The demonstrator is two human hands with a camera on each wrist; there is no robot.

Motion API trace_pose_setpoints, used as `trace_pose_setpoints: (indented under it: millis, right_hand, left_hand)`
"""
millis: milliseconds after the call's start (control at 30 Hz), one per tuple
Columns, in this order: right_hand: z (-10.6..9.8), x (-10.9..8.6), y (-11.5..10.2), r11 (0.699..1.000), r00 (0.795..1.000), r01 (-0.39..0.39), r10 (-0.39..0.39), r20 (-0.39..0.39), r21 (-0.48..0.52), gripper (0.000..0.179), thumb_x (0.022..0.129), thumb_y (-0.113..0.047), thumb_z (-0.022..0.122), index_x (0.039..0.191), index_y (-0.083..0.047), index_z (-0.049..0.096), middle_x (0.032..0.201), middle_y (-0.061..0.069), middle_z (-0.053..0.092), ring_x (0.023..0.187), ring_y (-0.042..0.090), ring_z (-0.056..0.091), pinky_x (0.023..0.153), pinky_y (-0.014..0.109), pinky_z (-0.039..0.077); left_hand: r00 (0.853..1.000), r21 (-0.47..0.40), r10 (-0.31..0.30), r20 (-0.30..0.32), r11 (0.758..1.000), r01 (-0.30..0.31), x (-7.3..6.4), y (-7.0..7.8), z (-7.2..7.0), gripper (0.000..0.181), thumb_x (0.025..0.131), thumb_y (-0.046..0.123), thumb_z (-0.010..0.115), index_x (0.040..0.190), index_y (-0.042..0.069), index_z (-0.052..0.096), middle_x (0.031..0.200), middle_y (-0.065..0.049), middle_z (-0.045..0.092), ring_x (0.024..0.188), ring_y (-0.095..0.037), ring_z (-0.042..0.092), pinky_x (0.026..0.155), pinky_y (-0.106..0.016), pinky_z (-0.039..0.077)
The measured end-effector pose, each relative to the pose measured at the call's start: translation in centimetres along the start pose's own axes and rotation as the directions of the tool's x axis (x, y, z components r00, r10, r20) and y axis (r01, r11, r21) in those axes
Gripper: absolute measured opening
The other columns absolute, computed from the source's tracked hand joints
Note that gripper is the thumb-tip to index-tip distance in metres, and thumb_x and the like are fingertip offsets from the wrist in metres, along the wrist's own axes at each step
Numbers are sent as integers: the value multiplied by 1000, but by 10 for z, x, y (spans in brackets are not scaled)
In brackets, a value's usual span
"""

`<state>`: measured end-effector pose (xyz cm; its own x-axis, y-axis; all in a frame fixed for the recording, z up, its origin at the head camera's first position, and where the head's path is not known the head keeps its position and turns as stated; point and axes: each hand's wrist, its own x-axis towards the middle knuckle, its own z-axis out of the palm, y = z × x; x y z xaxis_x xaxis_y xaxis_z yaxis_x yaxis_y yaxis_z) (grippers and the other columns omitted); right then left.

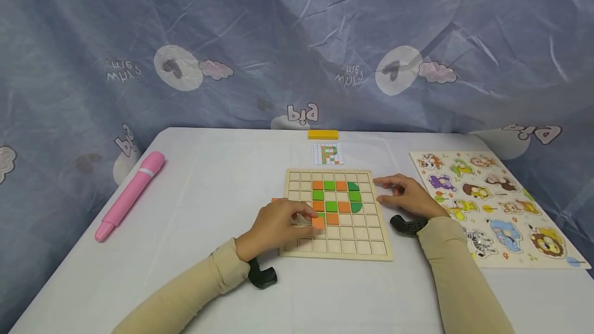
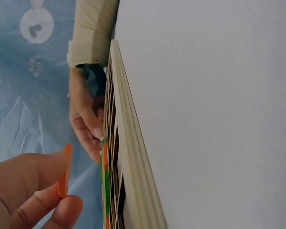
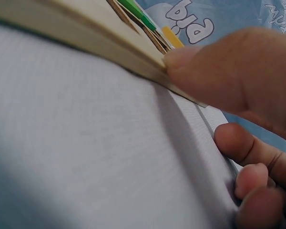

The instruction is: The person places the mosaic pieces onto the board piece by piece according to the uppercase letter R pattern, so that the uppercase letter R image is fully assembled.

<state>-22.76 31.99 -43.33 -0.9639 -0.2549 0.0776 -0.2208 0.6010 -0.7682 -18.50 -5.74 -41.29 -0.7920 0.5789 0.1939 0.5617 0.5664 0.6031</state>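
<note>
My left hand (image 1: 276, 223) pinches an orange square tile (image 1: 317, 223) between thumb and fingers, over the lower left part of a wooden grid board (image 1: 362, 248). In the left wrist view the held tile (image 2: 66, 171) shows edge-on. Orange and green squares, along with two rounded green pieces (image 1: 354, 186) at the right, form a P-like loop in the grid. Beside the board's right edge lies my right hand (image 1: 406, 197), its fingers loosely bent and holding nothing. The right wrist view has its thumb (image 3: 219, 76) right at the board's side. My left hand covers part of the board's left side.
A small pattern card (image 1: 327, 154) lies behind the board, with a yellow block (image 1: 323, 134) farther back. At the left is a pink marker-shaped stick (image 1: 130, 195). An animal puzzle board (image 1: 492, 267) occupies the right side, close to my right forearm.
</note>
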Motion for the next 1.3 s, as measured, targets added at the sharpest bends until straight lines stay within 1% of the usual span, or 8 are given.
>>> trace_pose_setpoints:
  millis: [133, 300, 500, 667, 767, 1033, 1300]
  right_hand:
    - [0, 0, -1, 1000, 1000, 8, -8, 3, 1, 49, 95, -10, 83, 140, 5, 68, 118, 17, 62, 81, 14, 46, 70, 27, 40]
    - [0, 0, 0, 1000, 1000, -14, 14, 3, 0, 50, 96, -12, 83, 141, 3, 68, 119, 18, 61, 83, 14, 46, 71, 26, 40]
    - [0, 1, 0, 1000, 1000, -29, 29, 4, 0, 51, 95, -12, 84, 142, 3, 68, 118, 18, 60, 82, 15, 47, 71, 27, 40]
    - [0, 2, 1, 1000, 1000, -27, 27, -2, -5, 51, 95, -11, 84, 141, 3, 68, 118, 19, 61, 82, 15, 46, 71, 27, 39]
    - [0, 1, 1, 1000, 1000, -22, 22, -1, -5, 51, 95, -11, 84, 141, 4, 68, 118, 19, 61, 82, 15, 46, 70, 27, 40]
    - [0, 2, 0, 1000, 1000, -1, 1, 0, -12, 49, 95, -11, 83, 140, 4, 69, 116, 17, 61, 82, 14, 46, 70, 26, 40]
    - [1, 1, 3, 1000, 1000, -2, 2, -3, -14, 51, 94, -12, 84, 140, 4, 69, 115, 16, 61, 81, 14, 46, 70, 27, 39]
  left_hand:
    - [1000, -3, 0, 24, 1000, 0, 1, -4, 5, 23, 90, 27, 89, 111, 20, 84, 101, 13, 77, 86, -7, 61, 70, -27, 51]
    - [999, 3, 4, 52, 1000, -4, 2, -7, 11, 20, 90, 24, 89, 109, 20, 84, 94, 14, 73, 82, -5, 58, 68, -25, 48]
    - [998, 12, 9, 55, 1000, -9, 2, -8, 15, 20, 89, 24, 90, 108, 21, 84, 89, 15, 69, 78, -5, 55, 65, -24, 43]
    - [999, 11, 24, 48, 1000, -25, 2, -10, 16, 22, 89, 26, 91, 110, 21, 85, 91, 16, 70, 79, -3, 55, 66, -24, 44]
    - [998, 6, 20, 52, 1000, -21, 2, -11, 17, 23, 89, 28, 92, 110, 22, 85, 91, 16, 71, 81, -2, 56, 66, -24, 45]
    - [998, 19, 10, 57, 1000, -11, 2, -10, 16, 23, 89, 27, 91, 111, 22, 85, 91, 16, 72, 75, -1, 51, 63, -23, 41]
    - [998, -2, 10, 67, 1000, -10, 1, -6, 13, 25, 88, 25, 91, 112, 21, 85, 95, 15, 75, 80, -2, 56, 66, -22, 46]
